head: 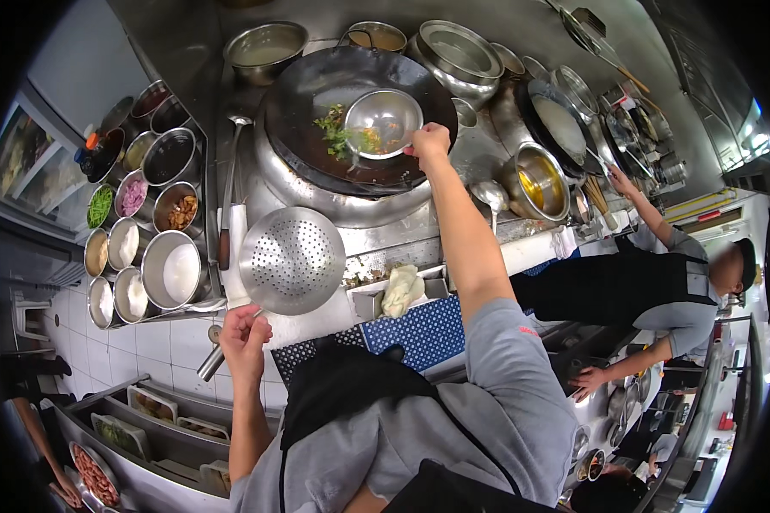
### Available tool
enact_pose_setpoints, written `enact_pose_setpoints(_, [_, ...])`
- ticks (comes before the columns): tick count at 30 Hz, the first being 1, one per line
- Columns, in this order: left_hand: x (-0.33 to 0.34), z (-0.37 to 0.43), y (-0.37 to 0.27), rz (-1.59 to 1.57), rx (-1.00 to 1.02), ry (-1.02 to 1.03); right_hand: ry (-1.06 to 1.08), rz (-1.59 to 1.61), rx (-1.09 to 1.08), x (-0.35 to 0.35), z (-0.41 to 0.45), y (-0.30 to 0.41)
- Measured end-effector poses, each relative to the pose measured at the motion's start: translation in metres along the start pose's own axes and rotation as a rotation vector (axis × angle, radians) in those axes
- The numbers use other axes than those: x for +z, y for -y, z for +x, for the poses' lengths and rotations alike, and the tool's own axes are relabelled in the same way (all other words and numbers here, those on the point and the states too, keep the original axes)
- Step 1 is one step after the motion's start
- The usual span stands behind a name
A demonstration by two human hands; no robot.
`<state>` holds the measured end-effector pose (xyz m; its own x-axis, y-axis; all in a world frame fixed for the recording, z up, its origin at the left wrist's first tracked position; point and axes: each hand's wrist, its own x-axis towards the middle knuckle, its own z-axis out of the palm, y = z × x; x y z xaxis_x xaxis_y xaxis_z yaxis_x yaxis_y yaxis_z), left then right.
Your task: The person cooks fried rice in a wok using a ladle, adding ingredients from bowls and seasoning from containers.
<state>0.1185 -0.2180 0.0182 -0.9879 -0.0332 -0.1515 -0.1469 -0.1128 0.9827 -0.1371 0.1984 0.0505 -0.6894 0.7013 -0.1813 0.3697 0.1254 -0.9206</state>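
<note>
My right hand [431, 146] grips the rim of a steel bowl [384, 122], which is tipped over the large black wok [295, 83]. Chopped green herbs and orange bits [337, 133] lie in the wok beside the bowl's lip, and some show inside the bowl. In my left hand [245, 336] is the handle of a perforated steel strainer ladle [293, 261], its round face turned up, left of and nearer to me than the wok. A long-handled ladle [234, 160] lies on the stove left of the wok.
Steel pots of seasonings and chopped ingredients [179, 269] crowd the rack at left. A bowl of yellow oil [536, 183] and a spoon [489, 192] sit at right. A crumpled cloth [403, 290] lies at the stove's front edge. One co-worker [641, 288] stands at the right beside another wok [555, 125].
</note>
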Motion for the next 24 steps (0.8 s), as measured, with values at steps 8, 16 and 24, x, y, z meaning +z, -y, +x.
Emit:
enact_pose_setpoints(8, [-0.009, 0.011, -0.009, 0.029, 0.035, -0.014, 0.143, 0.453, 0.244, 0.006, 0.005, -0.009])
enact_pose_setpoints(16, [-0.011, 0.016, -0.013, 0.018, 0.029, -0.018, -0.052, -0.294, -0.338, -0.012, -0.019, 0.028])
enact_pose_setpoints(24, [0.006, 0.031, -0.013, 0.029, 0.041, 0.095, -0.2, -0.851, -1.329, -0.067, -0.018, 0.007])
